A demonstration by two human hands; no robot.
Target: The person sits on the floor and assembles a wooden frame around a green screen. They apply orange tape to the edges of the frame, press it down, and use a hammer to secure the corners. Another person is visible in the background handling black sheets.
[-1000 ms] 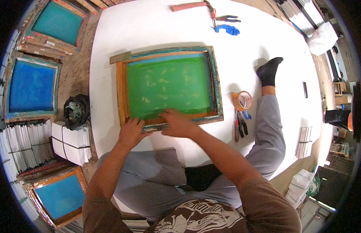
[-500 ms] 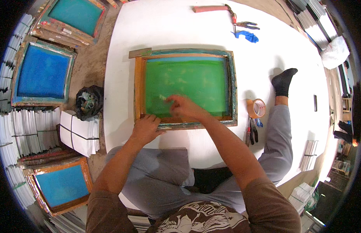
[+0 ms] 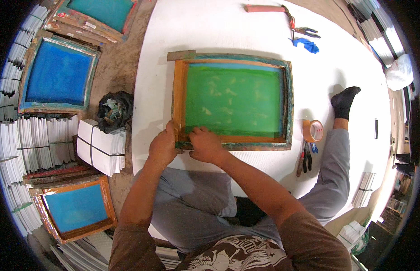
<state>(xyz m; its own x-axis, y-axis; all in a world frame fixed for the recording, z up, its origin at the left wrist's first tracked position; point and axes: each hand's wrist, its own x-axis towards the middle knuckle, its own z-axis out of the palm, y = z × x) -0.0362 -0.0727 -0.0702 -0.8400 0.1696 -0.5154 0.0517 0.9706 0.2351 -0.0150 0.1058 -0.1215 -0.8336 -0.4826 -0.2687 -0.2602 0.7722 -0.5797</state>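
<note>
A wooden screen-printing frame (image 3: pixel 253 146) with green mesh (image 3: pixel 234 97) lies on the white surface in front of me. Pale smudges mark the mesh. My left hand (image 3: pixel 164 143) is closed around the frame's near left corner, its fingers along the left rail. Just to the right, my right hand (image 3: pixel 205 143) grips the near rail, with fingers curled over its inner edge and the thumb on the outside. A short wood strip (image 3: pixel 181 55) sticks out at the far left corner.
On the right lie a tape roll (image 3: pixel 313 130), pliers (image 3: pixel 308 158) and my outstretched leg (image 3: pixel 338 149). A hammer (image 3: pixel 266 8), more pliers (image 3: pixel 307 31) and a blue cloth (image 3: pixel 305 45) are at the back. Blue screens (image 3: pixel 61 72), a black bag (image 3: pixel 115 110) and paper stacks (image 3: pixel 47 140) line the left.
My right hand has moved from above the mesh to the near rail and closed on it. My left hand has shifted to the corner. The whole view has slid rightward.
</note>
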